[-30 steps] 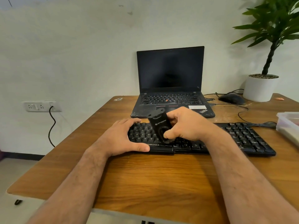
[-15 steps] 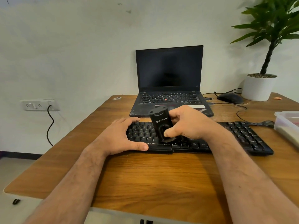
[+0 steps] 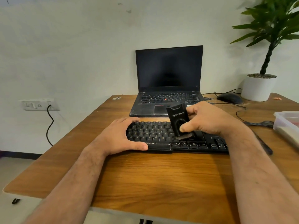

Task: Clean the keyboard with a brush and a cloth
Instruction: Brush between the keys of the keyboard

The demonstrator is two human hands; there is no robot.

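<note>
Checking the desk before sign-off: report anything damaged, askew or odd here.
The laptop shows pale scuffs along its front-left edge, like worn finish. Otherwise nothing stands out: the keyboard lies flat on the table, steadied by the left hand, while the right hand holds the brush on the keys.

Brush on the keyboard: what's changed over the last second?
The right hand has swept the brush rightward along the keyboard, from its left-centre keys towards the middle, bristles down. The left hand still holds the keyboard's left end; laptop and mouse unmoved.
</note>
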